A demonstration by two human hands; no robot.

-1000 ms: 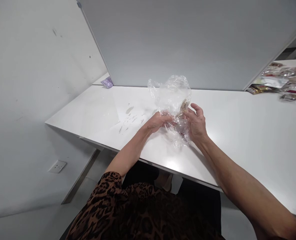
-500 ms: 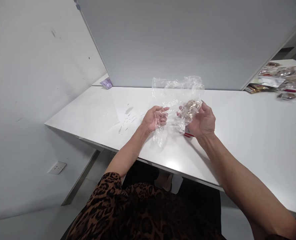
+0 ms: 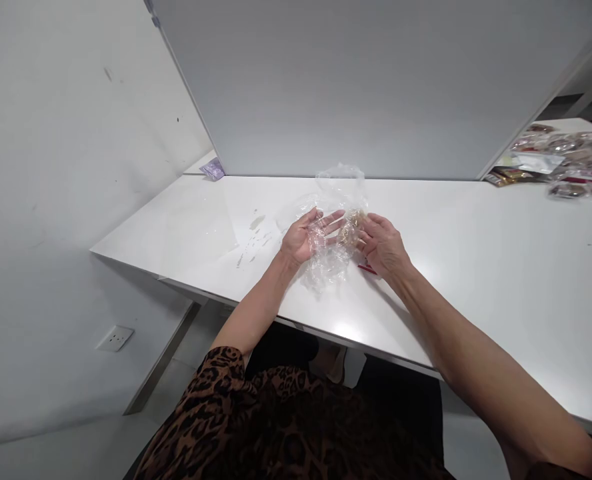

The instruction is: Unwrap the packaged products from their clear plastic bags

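Crumpled clear plastic film spreads above the white table, around and between my two hands. My left hand has its fingers stretched and spread, with the film lying against them; whether it is inside the plastic I cannot tell. My right hand has its fingers closed on a small golden-brown item at the film's right side. That item's exact kind is blurred by the shiny plastic. Below my right hand, a flat red-edged piece shows on the table, partly hidden.
The white table runs along a grey partition. A purple packet lies at the back left corner. Behind the partition's right edge are several plastic-wrapped packets. A clear sheet and grey marks are on the table's left.
My right hand has moved left toward my left hand, bringing the golden-brown item along and turning over it. The film has bunched closer together; more of the red-edged piece's left side shows.
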